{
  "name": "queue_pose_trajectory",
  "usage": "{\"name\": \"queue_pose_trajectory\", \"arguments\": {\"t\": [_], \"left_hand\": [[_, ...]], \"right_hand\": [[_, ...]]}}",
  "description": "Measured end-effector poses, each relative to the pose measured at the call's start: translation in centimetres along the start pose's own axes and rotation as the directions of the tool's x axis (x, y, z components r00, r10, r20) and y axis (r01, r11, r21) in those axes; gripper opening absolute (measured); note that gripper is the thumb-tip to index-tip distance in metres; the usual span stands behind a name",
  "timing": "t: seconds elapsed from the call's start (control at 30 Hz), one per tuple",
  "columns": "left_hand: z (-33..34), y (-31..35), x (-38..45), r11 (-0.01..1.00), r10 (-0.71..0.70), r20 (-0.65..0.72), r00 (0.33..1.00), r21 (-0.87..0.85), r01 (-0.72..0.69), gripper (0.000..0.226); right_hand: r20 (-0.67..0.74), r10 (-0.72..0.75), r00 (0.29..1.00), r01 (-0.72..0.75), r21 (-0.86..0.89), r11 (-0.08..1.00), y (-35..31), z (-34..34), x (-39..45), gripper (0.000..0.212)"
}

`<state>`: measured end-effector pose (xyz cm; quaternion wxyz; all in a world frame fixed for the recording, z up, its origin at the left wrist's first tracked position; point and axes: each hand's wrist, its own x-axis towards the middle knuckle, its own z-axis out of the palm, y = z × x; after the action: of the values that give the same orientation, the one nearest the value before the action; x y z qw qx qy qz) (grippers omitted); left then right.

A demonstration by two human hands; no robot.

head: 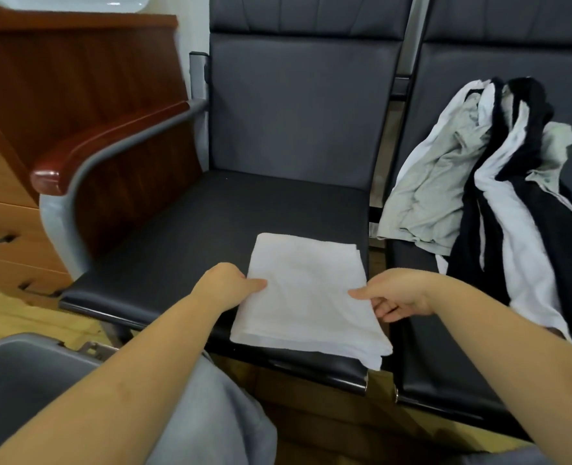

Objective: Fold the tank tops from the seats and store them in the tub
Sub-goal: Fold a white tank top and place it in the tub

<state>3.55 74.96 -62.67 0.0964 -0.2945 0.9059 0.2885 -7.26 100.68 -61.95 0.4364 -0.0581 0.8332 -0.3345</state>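
A white tank top (306, 297), folded into a flat rectangle, lies at the front right of the dark left seat (184, 236). My left hand (226, 285) pinches its left edge, thumb on top. My right hand (397, 295) pinches its right edge, thumb on top and fingers underneath. A heap of unfolded grey, white and black tank tops (499, 182) is draped over the right seat (445, 370). The grey tub (19, 374) stands at the lower left beside my knee, and nothing shows in the part of it that I can see.
A red-brown wooden armrest (110, 142) on a grey metal frame borders the left seat. Behind it stands a wooden cabinet with drawers (6, 209). A narrow gap separates the two seats. My grey trouser leg (210, 414) is at the bottom.
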Motion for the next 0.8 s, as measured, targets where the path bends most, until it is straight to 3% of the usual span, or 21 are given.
{"name": "queue_pose_trajectory", "arguments": {"t": [0.1, 0.2, 0.27, 0.37, 0.43, 0.57, 0.8], "left_hand": [[-0.2, 0.3, -0.7, 0.999, 0.031, 0.000, 1.000, -0.025, -0.031, 0.032], [-0.5, -0.1, -1.1, 0.987, 0.043, -0.018, 0.999, -0.156, -0.046, 0.027], [-0.5, -0.7, -1.4, 0.953, 0.050, 0.015, 0.999, -0.300, -0.043, 0.031], [-0.6, -1.7, -1.8, 0.886, 0.126, 0.120, 0.985, -0.460, -0.058, 0.066], [-0.7, -1.8, -2.4, 0.902, 0.177, 0.173, 0.969, -0.423, -0.089, 0.075], [-0.7, -1.8, -3.3, 0.958, 0.187, 0.194, 0.963, -0.254, -0.135, 0.060], [-0.9, -2.2, -4.1, 0.963, 0.155, 0.135, 0.979, -0.243, -0.119, 0.059]], "right_hand": [[-0.265, -0.095, 0.960, 0.131, 0.124, 0.984, 0.0, 1.6, 0.5, 0.022], [-0.335, -0.167, 0.927, 0.235, 0.174, 0.956, -0.2, 2.7, 0.3, 0.012], [-0.375, -0.192, 0.907, 0.273, 0.176, 0.946, -0.1, 3.1, 0.0, 0.023], [-0.392, -0.239, 0.888, 0.333, 0.190, 0.924, 0.1, 3.6, -1.0, 0.056], [-0.342, -0.292, 0.893, 0.355, 0.137, 0.925, 0.2, 3.7, -1.7, 0.069], [-0.302, -0.343, 0.889, 0.331, -0.093, 0.939, 0.3, 4.7, -2.9, 0.055], [-0.380, -0.370, 0.847, 0.357, -0.109, 0.928, -0.7, 5.5, -3.8, 0.055]]}}
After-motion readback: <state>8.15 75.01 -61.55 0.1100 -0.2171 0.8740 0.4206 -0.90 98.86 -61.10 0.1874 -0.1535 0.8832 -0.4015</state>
